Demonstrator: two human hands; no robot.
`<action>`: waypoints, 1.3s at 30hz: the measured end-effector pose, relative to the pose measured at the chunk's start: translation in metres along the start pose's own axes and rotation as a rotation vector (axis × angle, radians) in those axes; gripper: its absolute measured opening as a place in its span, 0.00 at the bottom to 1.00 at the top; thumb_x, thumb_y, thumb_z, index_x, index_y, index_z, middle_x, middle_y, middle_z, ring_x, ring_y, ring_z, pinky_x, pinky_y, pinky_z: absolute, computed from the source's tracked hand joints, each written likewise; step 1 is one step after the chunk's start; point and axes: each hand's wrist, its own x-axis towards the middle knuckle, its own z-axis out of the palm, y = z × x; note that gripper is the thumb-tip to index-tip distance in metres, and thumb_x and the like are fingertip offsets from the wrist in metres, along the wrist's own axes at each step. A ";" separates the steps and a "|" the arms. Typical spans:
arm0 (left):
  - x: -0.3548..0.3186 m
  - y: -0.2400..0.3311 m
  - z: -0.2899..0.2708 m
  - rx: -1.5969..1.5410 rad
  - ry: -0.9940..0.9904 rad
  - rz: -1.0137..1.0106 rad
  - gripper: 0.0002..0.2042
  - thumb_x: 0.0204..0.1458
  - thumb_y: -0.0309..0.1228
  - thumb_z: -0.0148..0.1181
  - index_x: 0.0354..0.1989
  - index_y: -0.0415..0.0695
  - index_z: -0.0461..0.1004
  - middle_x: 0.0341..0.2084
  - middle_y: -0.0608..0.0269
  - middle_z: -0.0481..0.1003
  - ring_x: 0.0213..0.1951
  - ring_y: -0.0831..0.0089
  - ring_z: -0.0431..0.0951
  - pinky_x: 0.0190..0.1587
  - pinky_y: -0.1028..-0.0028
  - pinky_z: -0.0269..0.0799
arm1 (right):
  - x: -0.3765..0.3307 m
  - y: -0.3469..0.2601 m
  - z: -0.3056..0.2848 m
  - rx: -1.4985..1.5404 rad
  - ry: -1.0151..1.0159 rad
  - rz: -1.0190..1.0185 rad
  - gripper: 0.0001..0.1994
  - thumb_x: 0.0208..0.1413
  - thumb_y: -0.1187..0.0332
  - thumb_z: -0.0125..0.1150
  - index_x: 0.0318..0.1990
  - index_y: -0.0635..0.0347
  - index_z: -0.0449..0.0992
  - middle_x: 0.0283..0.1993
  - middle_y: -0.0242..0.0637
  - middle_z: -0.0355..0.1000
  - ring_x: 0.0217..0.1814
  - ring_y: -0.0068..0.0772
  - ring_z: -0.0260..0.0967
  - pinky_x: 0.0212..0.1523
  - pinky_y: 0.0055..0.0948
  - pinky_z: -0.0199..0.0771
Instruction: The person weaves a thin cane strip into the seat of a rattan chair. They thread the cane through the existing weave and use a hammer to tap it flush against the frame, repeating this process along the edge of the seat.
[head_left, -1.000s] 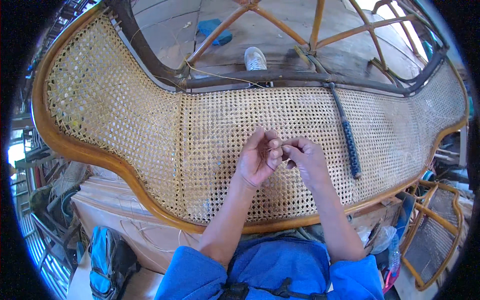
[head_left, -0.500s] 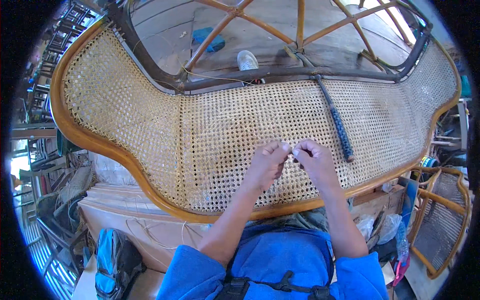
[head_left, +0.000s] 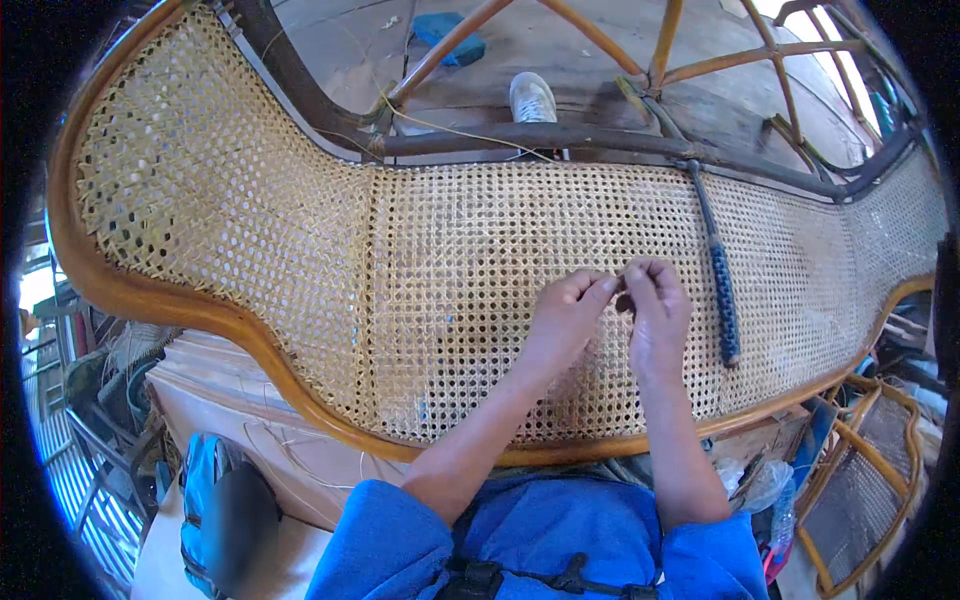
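Both my hands are raised close together above a woven cane panel (head_left: 470, 250) set in a curved brown rattan frame (head_left: 250, 345). My left hand (head_left: 562, 322) pinches with thumb and forefinger. Its fingertips nearly meet those of my right hand (head_left: 658, 318), which is also closed in a pinch. Whatever lies between the fingers is too small to make out. Just right of my right hand, a slim dark rod with a blue-black braided grip (head_left: 721, 300) lies across the panel. A loose cane strand (head_left: 470, 134) trails over the dark rail at the far side.
Crossed rattan poles (head_left: 580, 30) rise beyond the panel. A white shoe (head_left: 533, 98) and a blue cloth (head_left: 450, 38) are on the floor there. A blue and dark backpack (head_left: 200, 510) stands lower left. Another caned rattan piece (head_left: 868, 480) leans at lower right, near plastic bags (head_left: 768, 485).
The view has shifted, so the panel's left end looks larger and nearer. My hands remain pinched close together; the right hand has turned more upright.
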 end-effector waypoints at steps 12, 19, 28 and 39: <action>0.131 0.024 -0.076 0.319 0.366 0.208 0.15 0.54 0.38 0.54 0.36 0.35 0.75 0.21 0.64 0.72 0.23 0.81 0.66 0.27 0.76 0.64 | 0.134 0.014 0.042 -0.465 -0.190 -0.218 0.09 0.52 0.74 0.58 0.41 0.64 0.73 0.34 0.31 0.73 0.35 0.20 0.68 0.40 0.21 0.69; 0.158 0.028 -0.072 0.264 0.441 0.315 0.15 0.52 0.38 0.54 0.35 0.35 0.76 0.21 0.64 0.73 0.23 0.78 0.68 0.28 0.75 0.65 | 0.170 0.037 0.066 -0.675 -0.215 -0.371 0.07 0.51 0.74 0.59 0.38 0.62 0.75 0.32 0.33 0.74 0.36 0.22 0.70 0.42 0.23 0.69; 0.148 0.040 -0.068 0.533 0.276 0.249 0.16 0.51 0.39 0.56 0.38 0.37 0.76 0.25 0.54 0.77 0.27 0.67 0.75 0.33 0.69 0.69 | 0.169 0.037 0.064 -0.208 -0.182 -0.150 0.08 0.53 0.76 0.58 0.41 0.65 0.73 0.34 0.28 0.72 0.34 0.17 0.66 0.38 0.18 0.68; 0.146 0.035 -0.068 0.226 0.072 0.260 0.12 0.52 0.35 0.57 0.35 0.38 0.76 0.22 0.71 0.73 0.22 0.85 0.66 0.25 0.81 0.63 | 0.161 0.032 0.061 0.266 -0.291 0.259 0.08 0.53 0.75 0.59 0.41 0.63 0.73 0.36 0.35 0.74 0.34 0.22 0.71 0.35 0.20 0.71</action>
